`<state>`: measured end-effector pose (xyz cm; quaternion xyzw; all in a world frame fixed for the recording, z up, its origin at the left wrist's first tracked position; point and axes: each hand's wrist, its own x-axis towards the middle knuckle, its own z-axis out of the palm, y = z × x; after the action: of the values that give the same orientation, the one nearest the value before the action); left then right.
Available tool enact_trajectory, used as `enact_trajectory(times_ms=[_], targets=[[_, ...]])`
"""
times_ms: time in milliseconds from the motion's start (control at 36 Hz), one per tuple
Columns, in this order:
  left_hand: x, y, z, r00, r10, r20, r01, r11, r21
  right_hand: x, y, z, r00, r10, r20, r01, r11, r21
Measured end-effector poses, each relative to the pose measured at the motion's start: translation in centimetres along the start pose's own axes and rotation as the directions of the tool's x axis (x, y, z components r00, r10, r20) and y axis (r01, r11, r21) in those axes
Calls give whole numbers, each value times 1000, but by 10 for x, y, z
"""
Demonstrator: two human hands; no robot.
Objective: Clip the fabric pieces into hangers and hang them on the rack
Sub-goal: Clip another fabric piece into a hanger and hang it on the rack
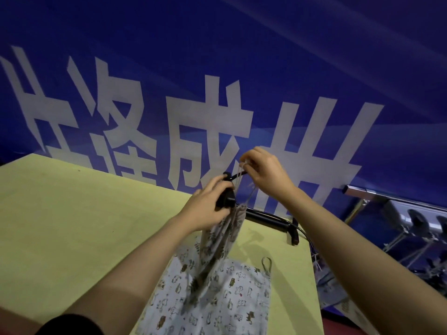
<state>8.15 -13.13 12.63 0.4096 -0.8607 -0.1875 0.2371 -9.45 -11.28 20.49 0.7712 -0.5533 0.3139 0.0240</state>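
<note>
I hold a black clip hanger (226, 198) up above the yellow table (72, 213). My left hand (205, 209) grips its clip end together with the top of a patterned fabric piece (217, 243), which hangs down bunched. My right hand (263, 170) pinches the fabric's thin strings at the hanger's upper bar. A second patterned fabric piece (217, 305) with a loop lies flat on the table below. The metal rack rail (387, 199) runs along the right, with several black hangers (416, 221) on it.
A black bar-shaped tool (273, 220) lies on the table's far right edge. A blue banner with large white characters (217, 68) fills the wall behind. Fabric hangs below the rack at the right (331, 286).
</note>
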Motion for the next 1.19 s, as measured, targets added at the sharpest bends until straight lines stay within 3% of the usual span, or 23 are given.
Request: enact_trajectory(times_ms=[111, 167, 250, 389, 500, 583, 667, 806, 861, 972, 1056, 1194], targets=[[-4, 1, -17, 995, 16, 97, -15, 1000, -10, 12, -9, -11, 995, -86, 40, 90, 989, -119], [-5, 4, -25, 984, 22, 174, -11, 998, -59, 17, -11, -18, 993, -115, -9, 112, 984, -141], [-5, 6, -35, 965, 34, 259, -43, 999, 28, 25, -13, -26, 970, -171, -170, 146, 978, -149], [-7, 14, -43, 974, -35, 224, 24, 998, 51, 36, -23, -31, 905, 114, -409, -34, 979, 199], [1, 37, -42, 984, -165, 59, 153, 973, 170, 41, -40, -35, 883, 324, -340, -104, 841, 531], [12, 52, -41, 981, -190, -21, 186, 920, 344, 49, -48, -38, 874, 395, -283, -140, 762, 632], [14, 55, -35, 979, -190, -74, 203, 883, 424, 53, -50, -42, 892, 373, -256, -153, 781, 606], [17, 46, -29, 980, -160, -117, 196, 873, 447, 47, -57, -59, 990, 111, -92, -86, 967, 239], [17, 44, -30, 980, -157, -123, 196, 876, 441, 45, -57, -61, 989, 69, -129, -51, 989, 142], [14, 44, -30, 979, -159, -128, 201, 856, 477, 42, -58, -60, 931, 103, -350, -12, 968, 250], [14, 47, -30, 977, -179, -113, 212, 827, 521, 39, -63, -57, 906, 116, -408, 15, 953, 304], [10, 46, -31, 970, -196, -143, 243, 800, 549, 31, -61, -55, 815, 319, -484, -16, 847, 531]])
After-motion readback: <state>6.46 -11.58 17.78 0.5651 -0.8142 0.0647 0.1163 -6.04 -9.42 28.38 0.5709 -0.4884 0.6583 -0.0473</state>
